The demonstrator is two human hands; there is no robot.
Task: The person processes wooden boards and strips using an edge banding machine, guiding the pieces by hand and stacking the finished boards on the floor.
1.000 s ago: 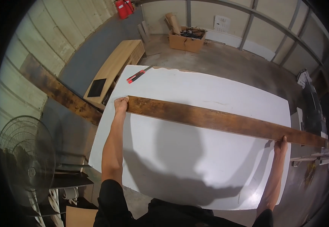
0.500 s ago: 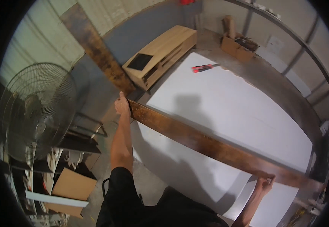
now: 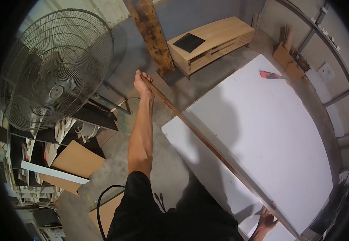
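Evidently both hands, left hand (image 3: 142, 83) and right hand (image 3: 267, 220), clamp the long plank (image 3: 210, 148) ends; best keep it level, clear of the fan (image 3: 56, 68).

place: workshop, likely woodworking, garage-type shed
floor: bare concrete (image 3: 170, 176), stained
walls: corrugated metal sheet with exposed steel framing (image 3: 327, 36)
bench: big white worktable (image 3: 270, 132), red knife (image 3: 269, 74) on it
stock: long dark plank (image 3: 206, 144) carried edge-on, rough weathered beam (image 3: 149, 34) leaning upright
product: unfinished light wood cabinet (image 3: 212, 42) on the floor
gear: large pedestal fan (image 3: 56, 70), black cable (image 3: 102, 201) on the floor
clutter: cardboard sheets (image 3: 76, 160), tape rolls (image 3: 68, 128) on a rack, open box (image 3: 288, 56) of scraps by the wall
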